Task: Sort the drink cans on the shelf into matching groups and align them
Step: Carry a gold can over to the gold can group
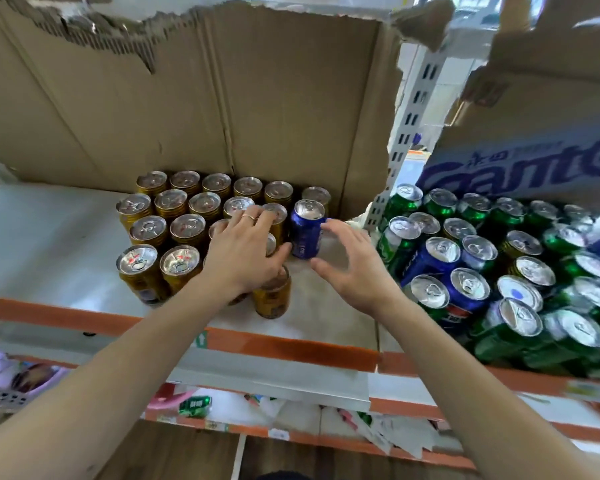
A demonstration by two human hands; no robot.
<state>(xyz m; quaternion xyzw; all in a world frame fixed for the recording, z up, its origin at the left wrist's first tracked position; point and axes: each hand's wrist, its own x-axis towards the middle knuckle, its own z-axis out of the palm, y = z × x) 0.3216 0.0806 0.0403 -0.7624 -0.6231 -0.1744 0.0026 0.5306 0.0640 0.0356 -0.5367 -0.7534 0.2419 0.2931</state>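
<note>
Head view, torn cardboard box (194,98) behind gold cans (174,230), blue can (306,230) seemingly untouched

Left of the upright blue aluminium can (307,228) stand about twenty gold-coloured metal cans (179,220), some hidden under a hand. Right of it lies a jumble of roughly twenty green cans (440,204), four or so blue ones among them.

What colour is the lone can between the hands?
Blue can, clearest in the head view.
</note>
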